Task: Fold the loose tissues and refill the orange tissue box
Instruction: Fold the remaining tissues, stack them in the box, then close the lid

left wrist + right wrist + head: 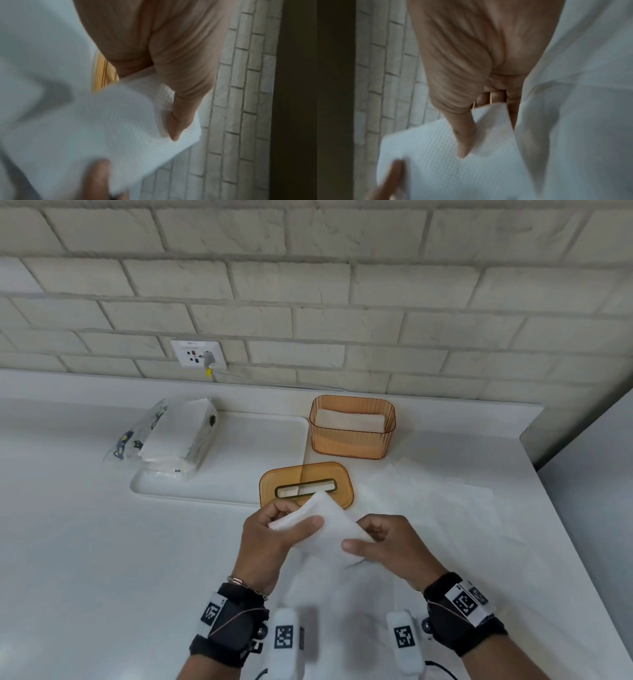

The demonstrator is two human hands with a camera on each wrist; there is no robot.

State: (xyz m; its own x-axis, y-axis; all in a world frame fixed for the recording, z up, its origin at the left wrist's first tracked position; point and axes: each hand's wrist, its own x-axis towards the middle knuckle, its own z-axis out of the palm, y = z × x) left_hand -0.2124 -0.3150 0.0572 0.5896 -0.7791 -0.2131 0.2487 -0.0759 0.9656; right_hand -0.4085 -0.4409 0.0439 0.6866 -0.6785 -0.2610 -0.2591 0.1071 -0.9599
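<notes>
Tissue [329,525], white, embossed, partly folded, held above the counter [102,542] at lower centre of the head view; left hand [274,535] pinches its left edge, thumb on top, right hand [383,546] pinches its right edge likewise. Handling, by judgement: very light, limp, tears easily; best taken at edges or corners with a gentle pinch and creased flat. Orange tissue box [352,436], upper centre right, open, with folded white tissues inside. Orange lid [270,484], slotted, just beyond the hands. Loose tissues [428,494] spread at right. Tissue pack [171,436] on white tray [267,440], centre left
</notes>
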